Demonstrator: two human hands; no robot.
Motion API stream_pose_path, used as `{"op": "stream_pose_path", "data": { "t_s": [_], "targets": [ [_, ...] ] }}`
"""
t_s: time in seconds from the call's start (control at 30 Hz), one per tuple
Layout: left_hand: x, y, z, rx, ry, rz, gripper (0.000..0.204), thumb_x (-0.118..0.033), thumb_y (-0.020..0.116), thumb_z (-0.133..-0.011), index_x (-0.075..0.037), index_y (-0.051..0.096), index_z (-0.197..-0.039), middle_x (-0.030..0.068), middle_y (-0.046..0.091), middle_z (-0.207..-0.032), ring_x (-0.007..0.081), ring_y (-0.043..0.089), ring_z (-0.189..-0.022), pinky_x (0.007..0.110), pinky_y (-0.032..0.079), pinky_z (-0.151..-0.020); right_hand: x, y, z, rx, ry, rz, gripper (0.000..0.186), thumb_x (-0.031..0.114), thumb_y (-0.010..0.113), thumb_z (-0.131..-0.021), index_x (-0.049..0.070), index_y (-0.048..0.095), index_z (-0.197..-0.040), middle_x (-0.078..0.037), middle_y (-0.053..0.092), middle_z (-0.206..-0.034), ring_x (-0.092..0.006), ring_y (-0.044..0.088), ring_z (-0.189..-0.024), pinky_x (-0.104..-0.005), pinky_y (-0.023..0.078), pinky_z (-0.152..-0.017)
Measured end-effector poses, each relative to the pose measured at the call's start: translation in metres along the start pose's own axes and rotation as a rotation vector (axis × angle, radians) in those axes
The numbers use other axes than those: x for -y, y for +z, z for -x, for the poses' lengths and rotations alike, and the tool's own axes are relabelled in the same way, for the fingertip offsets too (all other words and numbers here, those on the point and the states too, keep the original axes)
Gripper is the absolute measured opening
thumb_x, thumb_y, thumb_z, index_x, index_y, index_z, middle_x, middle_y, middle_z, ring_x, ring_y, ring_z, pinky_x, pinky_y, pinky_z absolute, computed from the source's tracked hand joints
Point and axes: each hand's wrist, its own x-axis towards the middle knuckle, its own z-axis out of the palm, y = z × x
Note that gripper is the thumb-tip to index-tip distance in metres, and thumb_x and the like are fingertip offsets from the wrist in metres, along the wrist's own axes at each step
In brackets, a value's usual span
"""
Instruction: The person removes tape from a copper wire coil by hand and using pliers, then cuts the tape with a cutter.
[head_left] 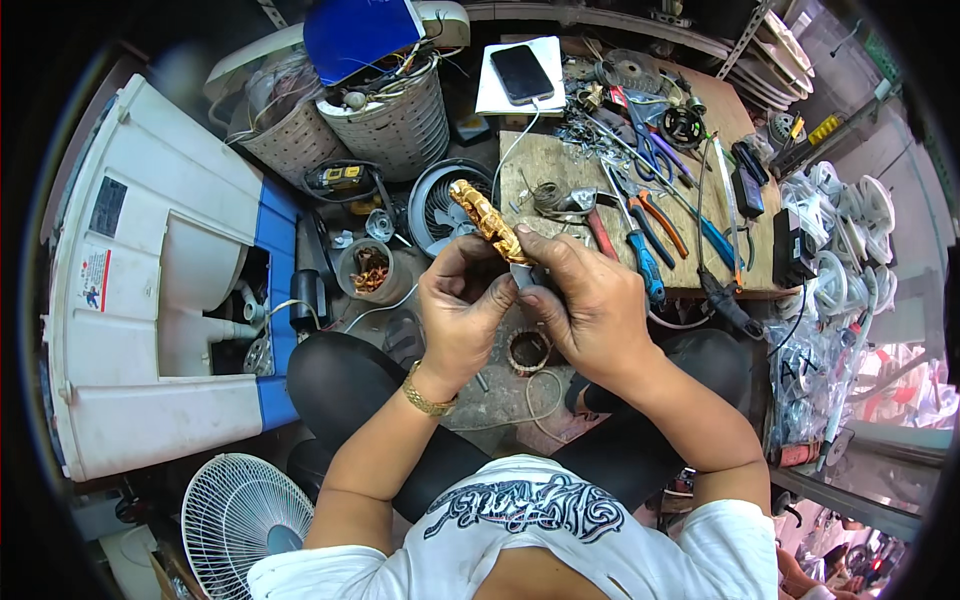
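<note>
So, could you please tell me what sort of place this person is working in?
Most likely a small appliance repair workshop. Pliers and screwdrivers litter a wooden board, a fan guard lies on the floor, and both hands hold a copper-wound part.

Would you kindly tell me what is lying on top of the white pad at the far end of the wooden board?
A black phone lies face-up on the white pad, with a white cable trailing from that end. The pad's surface beneath the phone is covered and cannot be seen.
</note>
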Motion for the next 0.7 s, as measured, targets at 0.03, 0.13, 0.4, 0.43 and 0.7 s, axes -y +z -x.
{"op": "stream_pose_path", "data": {
  "t_s": [0.03, 0.13, 0.4, 0.43, 0.7],
  "targets": [
    [0.0, 0.002, 0.0, -0.02, 0.018, -0.015, 0.029, -0.003, 0.072, -0.086, 0.002, 0.058, -0.11, 0.0067, 0.066, -0.106, 0.0125, 0.063, -0.097, 0.027, 0.05, -0.088, 0.001, 0.002, 0.0, -0.023, 0.009, 0.008, 0.045, 0.029, 0.067, -0.085, 0.016, 0.057, -0.127, -0.008, 0.06, -0.087, -0.0299, 0.063, -0.073, -0.0405, 0.049, -0.06],
    [0.003, 0.008, 0.005, -0.103, 0.071, -0.078, 0.028, -0.002, 0.071, -0.087, 0.003, 0.057, -0.111, 0.006, 0.065, -0.106, 0.0114, 0.062, -0.097, 0.026, 0.049, -0.087, 0.005, 0.005, 0.0, 0.007, 0.116, -0.127, 0.042, 0.029, 0.066, -0.086, 0.016, 0.058, -0.124, -0.009, 0.06, -0.089, -0.0316, 0.062, -0.072, -0.0417, 0.049, -0.059],
    [0.008, 0.011, 0.012, -0.227, 0.122, -0.155, 0.029, -0.002, 0.069, -0.088, 0.002, 0.053, -0.112, 0.0053, 0.063, -0.105, 0.0082, 0.061, -0.093, 0.022, 0.049, -0.081, 0.01, 0.01, -0.01, 0.004, 0.082, -0.023, 0.035, 0.033, 0.065, -0.087, 0.016, 0.06, -0.117, -0.012, 0.057, -0.093, -0.0348, 0.063, -0.071, -0.0442, 0.047, -0.056],
    [0.008, 0.013, 0.012, -0.244, 0.118, -0.152, 0.029, -0.003, 0.069, -0.088, 0.002, 0.052, -0.111, 0.0054, 0.063, -0.105, 0.0079, 0.06, -0.093, 0.022, 0.049, -0.08, 0.009, 0.009, -0.01, 0.014, 0.09, 0.001, 0.034, 0.033, 0.065, -0.087, 0.016, 0.06, -0.116, -0.012, 0.056, -0.094, -0.0348, 0.063, -0.071, -0.0443, 0.047, -0.056],
    [0.016, 0.024, 0.02, -0.236, -0.006, -0.074, 0.029, -0.001, 0.071, -0.086, 0.001, 0.056, -0.11, 0.0065, 0.064, -0.106, 0.0103, 0.062, -0.094, 0.026, 0.052, -0.084, -0.012, 0.028, -0.015, 0.019, 0.363, -0.572, 0.029, 0.029, 0.05, -0.099, 0.002, 0.056, -0.109, -0.018, 0.061, -0.098, -0.0342, 0.061, -0.084, -0.0382, 0.047, -0.077]
  ]
}}
